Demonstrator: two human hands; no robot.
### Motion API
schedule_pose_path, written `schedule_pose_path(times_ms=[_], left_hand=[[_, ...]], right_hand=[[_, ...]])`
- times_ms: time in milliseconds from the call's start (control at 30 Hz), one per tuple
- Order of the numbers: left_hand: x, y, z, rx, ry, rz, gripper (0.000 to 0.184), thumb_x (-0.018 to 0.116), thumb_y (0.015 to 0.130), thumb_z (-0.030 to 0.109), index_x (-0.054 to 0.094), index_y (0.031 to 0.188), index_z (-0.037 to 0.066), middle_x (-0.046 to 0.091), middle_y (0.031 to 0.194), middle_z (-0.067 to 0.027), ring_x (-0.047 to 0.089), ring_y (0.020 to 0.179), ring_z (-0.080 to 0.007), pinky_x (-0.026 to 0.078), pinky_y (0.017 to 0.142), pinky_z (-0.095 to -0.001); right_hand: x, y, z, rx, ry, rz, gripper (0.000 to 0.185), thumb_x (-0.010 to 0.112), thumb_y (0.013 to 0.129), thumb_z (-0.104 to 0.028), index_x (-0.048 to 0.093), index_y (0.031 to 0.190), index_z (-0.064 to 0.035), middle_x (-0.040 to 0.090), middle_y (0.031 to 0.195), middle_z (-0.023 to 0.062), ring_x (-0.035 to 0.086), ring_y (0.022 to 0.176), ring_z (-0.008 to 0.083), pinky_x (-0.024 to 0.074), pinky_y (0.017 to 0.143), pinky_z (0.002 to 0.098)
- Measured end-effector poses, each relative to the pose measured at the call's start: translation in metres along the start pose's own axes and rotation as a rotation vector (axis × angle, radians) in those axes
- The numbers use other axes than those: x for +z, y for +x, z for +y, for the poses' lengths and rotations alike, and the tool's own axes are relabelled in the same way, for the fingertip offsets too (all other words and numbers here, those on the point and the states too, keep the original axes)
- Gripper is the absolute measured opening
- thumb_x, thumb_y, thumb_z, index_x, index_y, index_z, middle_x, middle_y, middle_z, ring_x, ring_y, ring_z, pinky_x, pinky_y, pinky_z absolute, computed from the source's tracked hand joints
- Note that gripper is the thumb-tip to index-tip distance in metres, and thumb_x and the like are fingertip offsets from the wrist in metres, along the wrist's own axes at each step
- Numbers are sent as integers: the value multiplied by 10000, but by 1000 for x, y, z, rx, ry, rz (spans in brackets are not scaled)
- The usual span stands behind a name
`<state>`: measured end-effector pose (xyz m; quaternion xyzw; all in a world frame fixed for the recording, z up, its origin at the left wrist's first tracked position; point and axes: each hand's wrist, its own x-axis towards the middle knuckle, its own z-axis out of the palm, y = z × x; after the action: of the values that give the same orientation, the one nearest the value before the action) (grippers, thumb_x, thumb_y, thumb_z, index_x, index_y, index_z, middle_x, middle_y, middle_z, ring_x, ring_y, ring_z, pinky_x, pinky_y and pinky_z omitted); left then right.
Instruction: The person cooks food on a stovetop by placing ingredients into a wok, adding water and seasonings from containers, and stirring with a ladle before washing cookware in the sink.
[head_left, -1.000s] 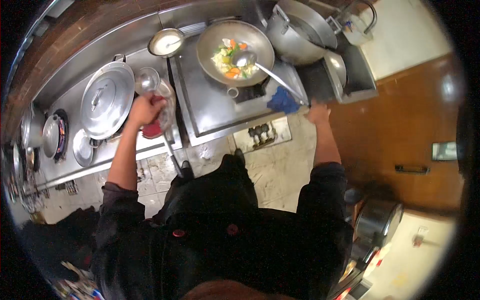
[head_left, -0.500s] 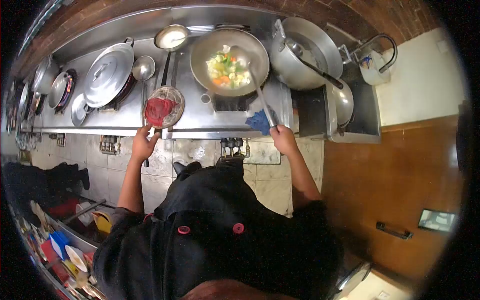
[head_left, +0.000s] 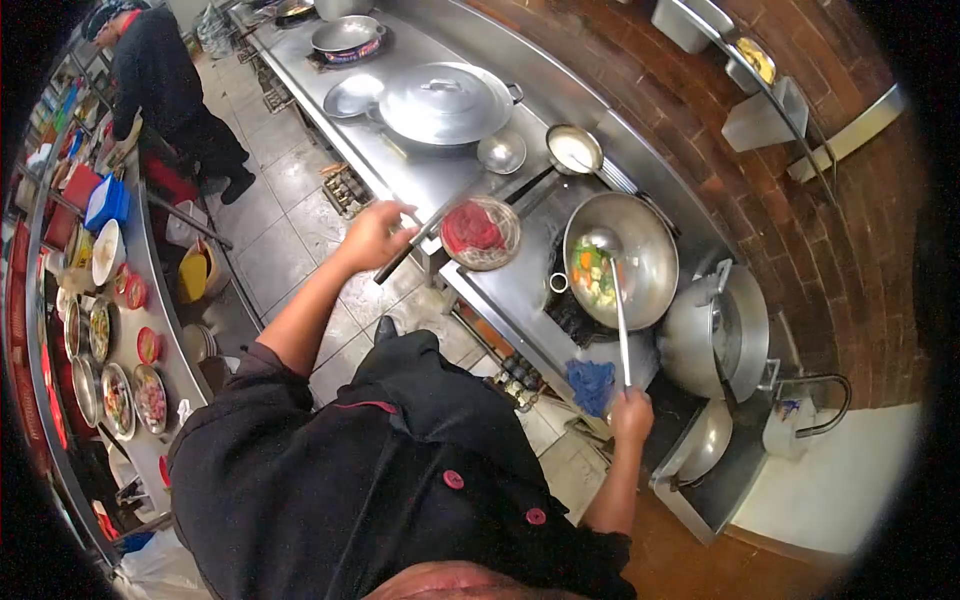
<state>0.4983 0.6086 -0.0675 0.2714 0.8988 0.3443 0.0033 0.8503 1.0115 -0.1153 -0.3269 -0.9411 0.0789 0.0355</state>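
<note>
My right hand is closed around the long handle of a ladle, whose bowl rests in a wok among chopped vegetables. Beside this hand lies a blue cloth. My left hand is at the counter's front edge, fingers apart, close to the dark handle of a second ladle. Contact with that handle is unclear. A red cloth sits on a round, stained lid or board, just beyond my left hand.
A lidded pot, a small pan of white liquid and a large pot stand on the steel counter. Behind on the left, another person stands by a shelf of bowls and plates.
The view has swung left, bringing the other person and the bowls into sight. My left hand has moved off the red cloth to the counter's edge. My right hand has taken hold of the ladle handle.
</note>
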Motion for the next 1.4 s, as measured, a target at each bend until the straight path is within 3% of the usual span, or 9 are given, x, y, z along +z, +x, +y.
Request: schedule_pose_path(times_ms=[267,333,533,600,767,933,1000,1200,1400], left_hand=[[-212,32,95,410,47,727,257,531,903,137,582,1122,13,613,1103,-84,579,981,-155,441,848,-267],[-228,41,84,438,-271,701,260,525,907,146,586,1125,17,615,1093,-74,575,987,-146,435,854,-261],[-171,26,30,123,-165,424,239,559,887,132,594,1080,-5,623,1027,-49,560,946,-116,414,865,-234],[-149,7,13,-34,-152,256,242,573,874,153,603,1063,6,631,1010,-70,563,950,-125,432,855,-264],[-123,-32,-52,-178,-152,-45,256,608,837,186,619,1011,-1,636,968,-131,600,846,-196,472,739,-321],[-144,-57,-142,-257,-249,9,252,622,816,173,623,1004,5,638,874,-137,604,795,-202,482,734,-321],[-155,-60,-191,-308,-321,38,267,618,827,176,615,1031,4,644,872,-120,602,797,-189,482,745,-312],[-202,-35,-316,-419,-530,116,257,588,852,179,609,1051,16,641,946,-94,594,871,-157,477,785,-303],[-265,13,-385,-434,-556,98,259,596,846,165,603,1055,12,641,929,-81,588,854,-133,476,774,-293]], right_hand=[[-143,-84,15,116,-181,0,335,648,749,-167,624,1063,-53,601,887,180,583,804,351,474,697,418],[-137,-95,17,163,-58,-44,316,644,763,-186,631,1049,-51,612,895,191,589,803,359,477,696,413],[12,-94,-5,272,148,-7,322,585,814,-226,604,1059,-18,600,883,227,572,805,385,453,690,464],[59,-86,-18,304,174,238,313,576,824,-218,600,1039,8,602,865,231,575,799,375,447,700,455],[92,-54,-42,380,0,192,385,582,816,-261,585,1080,19,578,902,243,555,843,402,440,739,465],[42,-3,-143,206,-93,330,393,532,829,-197,547,1109,78,568,1017,272,534,920,409,423,823,461],[47,26,-206,-24,73,493,330,578,822,-119,562,1098,60,587,928,207,579,804,315,479,709,380],[62,86,-496,-545,479,307,292,611,803,-82,599,1076,21,582,895,149,569,764,258,469,698,333],[112,117,-668,-632,545,-74,298,598,773,-106,601,1043,21,591,900,183,574,837,319,466,751,376]])
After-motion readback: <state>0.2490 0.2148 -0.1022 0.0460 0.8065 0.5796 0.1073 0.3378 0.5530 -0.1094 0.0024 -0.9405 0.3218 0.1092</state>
